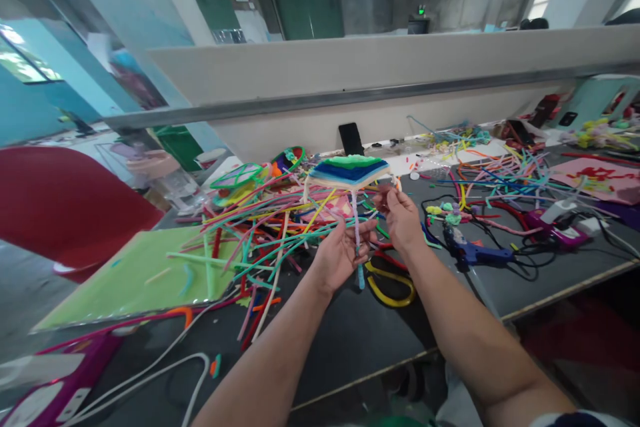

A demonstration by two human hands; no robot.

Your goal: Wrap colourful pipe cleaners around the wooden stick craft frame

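A fan-shaped pipe-cleaner craft (349, 171), banded in green, blues and cream, is held up over the table. Its pale lilac stem (355, 210) runs down to a light blue end (361, 277). My left hand (343, 250) is curled around this stem, palm partly up. Close to the craft's right corner, my right hand (401, 219) has thumb and fingers pinched together. What lies between those fingertips is too small to tell. A short pale strand hangs from each side corner of the craft. Yellow-handled scissors (391, 285) lie below my hands.
Loose pipe cleaners (270, 240) are heaped at left and far right. A blue glue gun (477, 253) with black cords lies right of my right forearm. A green sheet (135, 273), a purple power strip (555, 230), a phone (351, 139) and a red chair (70, 207) stand around.
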